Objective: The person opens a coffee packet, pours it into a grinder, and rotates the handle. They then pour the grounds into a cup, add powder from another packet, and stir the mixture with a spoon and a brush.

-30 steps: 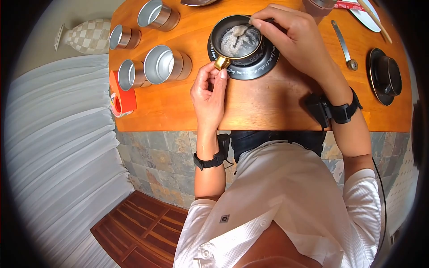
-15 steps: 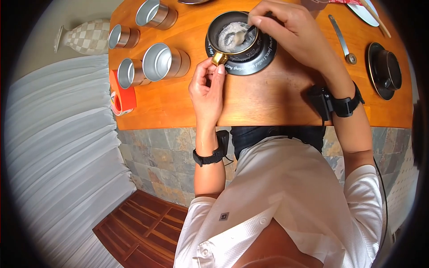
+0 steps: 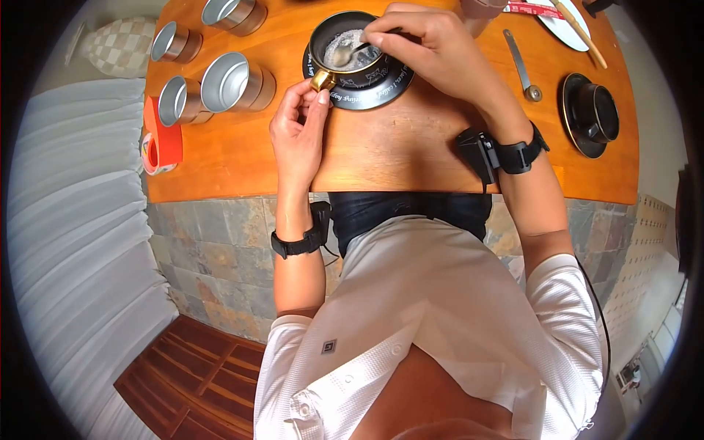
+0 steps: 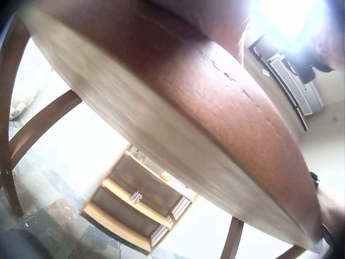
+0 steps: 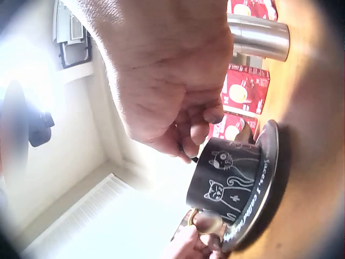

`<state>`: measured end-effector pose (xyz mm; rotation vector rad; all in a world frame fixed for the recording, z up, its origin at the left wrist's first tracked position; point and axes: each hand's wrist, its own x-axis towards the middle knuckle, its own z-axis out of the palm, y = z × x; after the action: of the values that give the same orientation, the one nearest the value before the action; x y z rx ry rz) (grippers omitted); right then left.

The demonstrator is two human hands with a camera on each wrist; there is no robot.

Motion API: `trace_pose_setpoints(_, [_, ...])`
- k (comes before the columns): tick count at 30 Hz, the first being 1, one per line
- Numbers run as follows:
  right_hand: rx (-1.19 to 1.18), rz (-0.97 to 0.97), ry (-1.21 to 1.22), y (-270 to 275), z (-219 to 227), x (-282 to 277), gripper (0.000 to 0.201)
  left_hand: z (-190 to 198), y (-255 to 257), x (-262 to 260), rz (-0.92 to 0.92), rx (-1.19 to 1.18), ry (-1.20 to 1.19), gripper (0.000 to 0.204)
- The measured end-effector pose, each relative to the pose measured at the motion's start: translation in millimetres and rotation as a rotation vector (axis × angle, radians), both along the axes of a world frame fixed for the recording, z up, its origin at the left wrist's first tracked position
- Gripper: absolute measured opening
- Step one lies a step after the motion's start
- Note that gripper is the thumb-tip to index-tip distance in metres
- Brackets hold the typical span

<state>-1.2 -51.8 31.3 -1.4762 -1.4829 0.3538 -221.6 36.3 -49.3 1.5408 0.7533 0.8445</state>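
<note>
A black cup (image 5: 218, 175) with white cat drawings and a gold handle (image 3: 323, 79) stands upright on a black saucer (image 3: 363, 97) with white lettering. Inside the cup is a whitish, powdery mixture (image 3: 352, 38). My left hand (image 3: 299, 136) pinches the gold handle between thumb and fingers. Over the far right rim, my right hand (image 3: 429, 45) pinches the dark handle of a spoon (image 3: 342, 56), whose bowl sits in the mixture. The left wrist view shows the table's edge (image 4: 178, 102) and no hand at work.
Several metal cups (image 3: 233, 82) stand at the left, near an orange tape roll (image 3: 163, 136). At the right are another black cup (image 3: 598, 110) on its saucer and a long metal utensil (image 3: 521, 66). Red boxes (image 5: 245, 89) and a metal cylinder (image 5: 264, 38) stand behind the cup.
The spoon's bowl has moved from the far side of the mixture to the near left side. My left hand keeps its pinch on the handle. The head view has shifted, moving everything left and upward.
</note>
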Motion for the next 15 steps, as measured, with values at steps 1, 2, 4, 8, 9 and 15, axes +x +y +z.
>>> trace_pose_setpoints(1, [0.015, 0.045, 0.002, 0.3, -0.3, -1.7, 0.017, 0.1, 0.4, -0.7, -0.008, 0.002, 0.009, 0.023])
trace_pose_setpoints(2, [0.013, 0.048, -0.002, 1.0, -0.8, -2.1, 0.017, 0.2, 1.2, -0.6, -0.017, 0.007, 0.018, 0.023])
trace_pose_setpoints(4, [0.031, 0.033, -0.053, 2.8, -1.6, -2.5, 0.018, -0.9, -0.1, -0.3, -0.002, -0.007, 0.003, 0.023])
trace_pose_setpoints(8, [0.072, -0.083, -0.1, -0.8, 0.6, -2.4, 0.018, 0.9, 0.1, 0.1, -0.002, 0.001, 0.008, 0.023])
trace_pose_setpoints(9, [0.085, -0.084, -0.128, -3.1, 3.4, -1.9, 0.019, 1.6, -0.5, 0.2, 0.003, 0.007, 0.022, 0.022])
trace_pose_setpoints(15, [-0.012, 0.073, -0.035, -3.7, 4.9, -2.0, 0.02, 3.3, -1.0, 0.5, 0.001, -0.008, 0.036, 0.022])
